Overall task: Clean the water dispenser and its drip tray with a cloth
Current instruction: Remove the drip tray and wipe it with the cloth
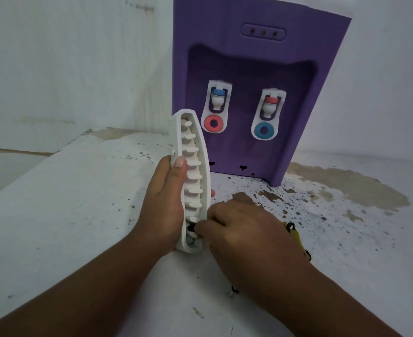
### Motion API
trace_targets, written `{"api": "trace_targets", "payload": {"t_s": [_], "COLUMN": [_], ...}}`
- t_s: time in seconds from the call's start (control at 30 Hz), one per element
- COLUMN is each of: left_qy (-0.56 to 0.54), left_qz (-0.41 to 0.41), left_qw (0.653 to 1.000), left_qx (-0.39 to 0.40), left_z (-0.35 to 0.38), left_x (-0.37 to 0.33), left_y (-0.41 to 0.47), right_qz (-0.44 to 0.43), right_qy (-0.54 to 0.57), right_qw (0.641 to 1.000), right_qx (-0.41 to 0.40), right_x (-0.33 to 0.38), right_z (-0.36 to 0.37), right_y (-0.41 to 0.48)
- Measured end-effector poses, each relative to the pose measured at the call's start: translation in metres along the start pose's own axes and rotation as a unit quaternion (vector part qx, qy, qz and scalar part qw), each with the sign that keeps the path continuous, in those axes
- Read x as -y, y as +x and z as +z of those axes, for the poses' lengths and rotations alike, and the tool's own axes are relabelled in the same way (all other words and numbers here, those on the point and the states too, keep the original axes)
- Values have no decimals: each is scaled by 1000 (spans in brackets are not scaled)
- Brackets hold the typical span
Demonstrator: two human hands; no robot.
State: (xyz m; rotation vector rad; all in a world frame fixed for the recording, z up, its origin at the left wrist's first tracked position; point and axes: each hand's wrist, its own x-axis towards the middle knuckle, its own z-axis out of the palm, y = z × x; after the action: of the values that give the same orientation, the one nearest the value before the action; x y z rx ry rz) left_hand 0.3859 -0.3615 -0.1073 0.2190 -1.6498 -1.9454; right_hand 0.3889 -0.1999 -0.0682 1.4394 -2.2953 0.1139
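Left hand (163, 198) is gripping the tray (195, 166) upright; right hand (247, 237), pinching the cloth (295, 237), is wiping its lower slots; upper slots likely next

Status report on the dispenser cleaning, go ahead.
Left hand grips drip tray on edge. Right hand works cloth in its lower end. Dispenser untouched behind.

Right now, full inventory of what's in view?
water dispenser: 1, purple, upright at back of counter
taps: 2, white, blue-capped one on the viewer's left, red-capped one on the right
drip tray: 1, white, off the dispenser, held on end
cloth: 1, yellow with black, mostly hidden under right hand
counter: 1, white, paint flaking
left hand: grip on tray side
right hand: fingertips at tray's lower end
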Motion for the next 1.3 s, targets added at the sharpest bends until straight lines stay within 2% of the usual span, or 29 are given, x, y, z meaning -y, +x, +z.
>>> {"api": "trace_targets", "payload": {"t_s": [0.1,0.2,0.27,0.37,0.4,0.47,0.6,0.73,0.9,1.0,1.17,1.3], "left_qy": [14,35,-3,-54,-63,-57,-63,-45,-1,22,-11,-39], "left_qz": [-1,25,9,-34,-39,-40,-57,-75,-73,-50,-65,-94], "left_qw": [1000,999,1000,998,997,996,993,992,993,995,994,990], "left_qx": [1,12,12,28,33,47,81,92,90,88,85,95], "left_z": [4,1,-5,-8,-6,0,6,5,6,8,4,4], "left_x": [0,-1,-3,-5,-4,-3,2,2,1,1,-1,1], "left_y": [-3,-1,2,4,3,1,-6,-9,-10,-10,-9,-8], "right_qz": [31,88,136,175,173,148,67,28,81,114,88,68], "right_qy": [2,26,47,177,197,218,199,82,18,34,130,139], "right_qw": [999,996,990,960,949,939,954,985,992,988,976,973], "right_qx": [-29,-9,6,-129,-177,-222,-213,-151,-97,-102,-150,-171], "right_x": [7,2,-13,-29,-29,-24,-17,-19,-5,-2,-6,-4], "right_z": [-3,-8,-7,-7,-6,-4,5,5,5,9,15,15], "right_y": [1,-3,-6,-10,-8,-5,-1,0,0,1,3,6]}}
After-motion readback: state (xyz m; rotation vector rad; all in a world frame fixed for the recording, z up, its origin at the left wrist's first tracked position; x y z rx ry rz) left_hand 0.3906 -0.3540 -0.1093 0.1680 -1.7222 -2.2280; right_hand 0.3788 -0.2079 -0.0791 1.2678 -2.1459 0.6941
